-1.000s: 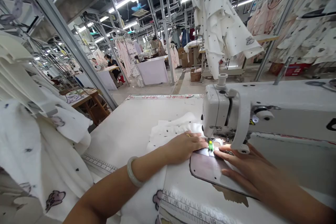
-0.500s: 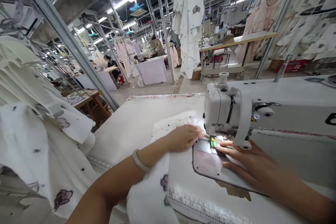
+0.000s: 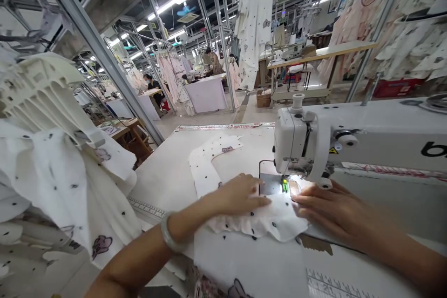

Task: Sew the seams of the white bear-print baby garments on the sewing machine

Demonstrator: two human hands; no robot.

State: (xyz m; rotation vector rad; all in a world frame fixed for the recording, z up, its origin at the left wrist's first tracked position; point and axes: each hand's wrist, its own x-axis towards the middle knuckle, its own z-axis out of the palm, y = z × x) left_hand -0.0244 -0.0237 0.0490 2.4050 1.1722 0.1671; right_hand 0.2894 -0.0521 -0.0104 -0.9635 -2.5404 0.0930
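Observation:
My left hand (image 3: 240,194) lies on white dotted fabric (image 3: 260,221) in front of the sewing machine (image 3: 296,137), its fingers stretched out and spread. A bangle (image 3: 168,233) circles that wrist. On the right, my right hand (image 3: 328,207) rests with extended fingers at the fabric's edge, beside the bright green presser foot (image 3: 285,185). The fabric's ruffled edge crosses the front of the metal needle plate (image 3: 270,183). Behind my left hand, a curved strip of the same print (image 3: 204,163) spreads over the white table (image 3: 167,172).
White printed garments (image 3: 70,172) hang from a clip hanger (image 3: 45,93) at the left. A printed ruler (image 3: 328,284) runs along the table's front. Metal posts (image 3: 104,65) frame the left side. Other sewing stations and hanging clothes fill the background, with people farther off.
The fabric has come out from behind the machine head and now lies in front of the needle plate. My left hand has drawn nearer to me and spread its fingers. The right hand stays close by.

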